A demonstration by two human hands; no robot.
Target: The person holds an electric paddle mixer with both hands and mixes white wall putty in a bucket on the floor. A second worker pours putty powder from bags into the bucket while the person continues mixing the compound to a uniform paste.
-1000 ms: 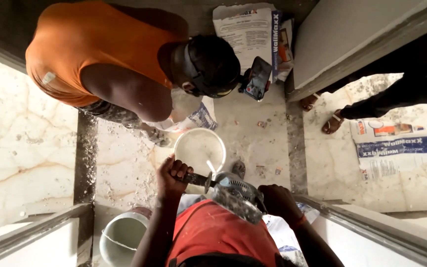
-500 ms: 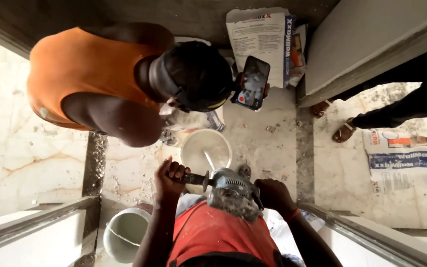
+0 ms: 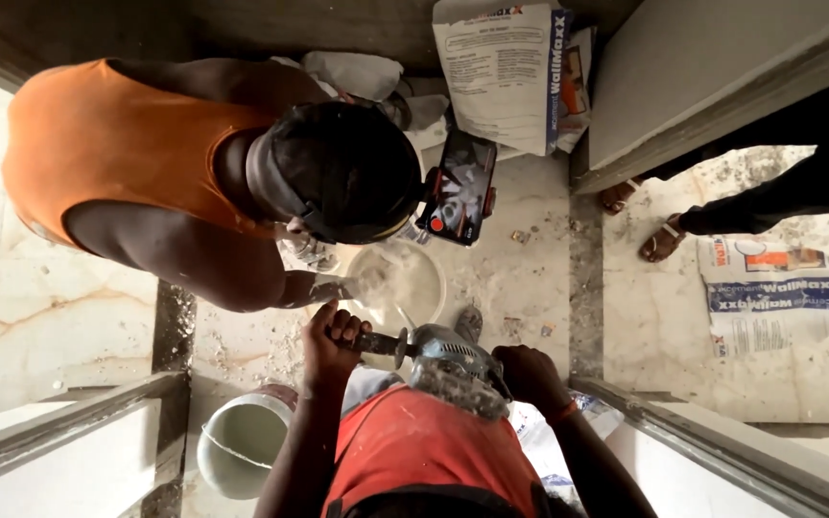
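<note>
I look straight down at a dusty grey power mixer held over a white bucket of pale powder. My left hand is closed around the mixer's black side handle. My right hand grips the other side of the mixer body. A co-worker in an orange sleeveless top bends over the bucket from the left, one hand down at its rim in a cloud of dust. The co-worker's head hides part of the bucket. A phone hangs from the co-worker's head mount.
A second white bucket of liquid stands at my lower left. Printed paper sacks lie at the top and on the right floor. Another person's sandalled feet stand at the right. White door-frame edges flank me.
The co-worker has leaned further over the bucket, the head now covering much of it, and dust rises at the rim. My hands stay on the mixer.
</note>
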